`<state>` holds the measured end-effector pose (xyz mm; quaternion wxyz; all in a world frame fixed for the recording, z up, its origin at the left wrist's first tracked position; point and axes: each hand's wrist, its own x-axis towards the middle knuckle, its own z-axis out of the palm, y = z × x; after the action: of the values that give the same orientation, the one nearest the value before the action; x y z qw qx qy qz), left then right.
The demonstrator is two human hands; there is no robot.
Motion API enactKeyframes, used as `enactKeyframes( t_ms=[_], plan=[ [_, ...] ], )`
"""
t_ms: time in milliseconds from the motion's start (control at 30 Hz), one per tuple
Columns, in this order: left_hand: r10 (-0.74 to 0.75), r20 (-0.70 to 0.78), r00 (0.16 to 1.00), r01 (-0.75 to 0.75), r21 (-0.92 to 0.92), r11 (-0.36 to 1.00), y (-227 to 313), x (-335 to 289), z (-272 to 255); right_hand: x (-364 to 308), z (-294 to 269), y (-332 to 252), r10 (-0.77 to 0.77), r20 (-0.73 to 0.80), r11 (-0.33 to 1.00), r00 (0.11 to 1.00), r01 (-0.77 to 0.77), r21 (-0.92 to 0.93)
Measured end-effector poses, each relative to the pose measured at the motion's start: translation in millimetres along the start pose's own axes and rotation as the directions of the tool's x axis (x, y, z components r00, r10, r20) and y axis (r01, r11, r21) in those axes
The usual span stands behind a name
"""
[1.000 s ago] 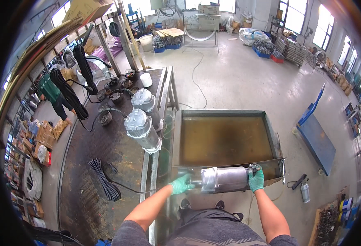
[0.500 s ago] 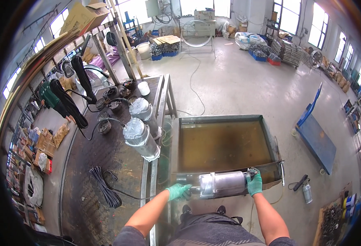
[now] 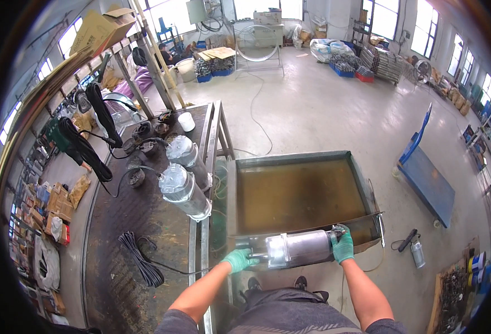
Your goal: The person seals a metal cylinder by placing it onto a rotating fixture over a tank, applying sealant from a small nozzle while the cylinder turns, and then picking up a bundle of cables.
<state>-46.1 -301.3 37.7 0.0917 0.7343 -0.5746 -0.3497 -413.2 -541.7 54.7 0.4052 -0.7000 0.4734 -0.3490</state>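
Note:
A silver cylindrical submersible pump (image 3: pixel 304 249) lies level across the near edge of a metal tank (image 3: pixel 232 195) filled with brownish water. My left hand (image 3: pixel 238 260), in a green glove, is closed around the thin shaft at the pump's left end. At the other end my gloved right hand (image 3: pixel 343 245) grips a dark fitting; its fingertips are partly hidden. A black cable coil (image 3: pixel 140 257) rests on the workbench (image 3: pixel 114 222) to the left, its free run passing toward my left forearm. Two similar pumps, a nearer one (image 3: pixel 184 192) and a farther one (image 3: pixel 187 156), stand upright on the bench.
Dark cable bundles (image 3: pixel 81 147) hang from the frame at left. Small pots and a white cup (image 3: pixel 186 121) sit at the bench's far end. On the floor to the right are a blue platform cart (image 3: pixel 426 181) and a small silver cylinder (image 3: pixel 417 255).
The pump and both hands have shifted slightly left in the picture, along with the surroundings. The grip of each hand looks the same.

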Motion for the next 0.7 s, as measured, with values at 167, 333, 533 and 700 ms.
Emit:
enactKeyframes(
  t_ms=[167, 333, 533, 700],
  plan=[
    [-0.114, 0.212, 0.971, 0.065, 0.222, 0.973, 14.0, 4.8, -22.2, 1.5, 2.0, 0.7, -0.019, -0.003, 1.0, 1.0, 0.019, 0.016],
    [-0.237, -0.04, 0.971, 0.24, 0.226, 0.944, 57.9, -16.3, -23.8, -0.9, -2.8, 2.2, 0.019, -0.004, 0.999, 1.0, -0.019, 0.035],
    [-0.31, 0.253, 0.916, 0.399, -0.632, 0.664, 44.6, -10.5, -16.3, 3.0, -2.3, 0.7, -0.008, -0.02, 0.997, 1.0, 0.007, -0.074],
    [-0.358, 0.402, 0.843, 0.446, -0.894, 0.048, 66.3, -11.5, -28.9, 8.9, -1.0, 5.4, 0.019, -0.02, 0.988, 1.0, -0.022, -0.151]
  ],
)
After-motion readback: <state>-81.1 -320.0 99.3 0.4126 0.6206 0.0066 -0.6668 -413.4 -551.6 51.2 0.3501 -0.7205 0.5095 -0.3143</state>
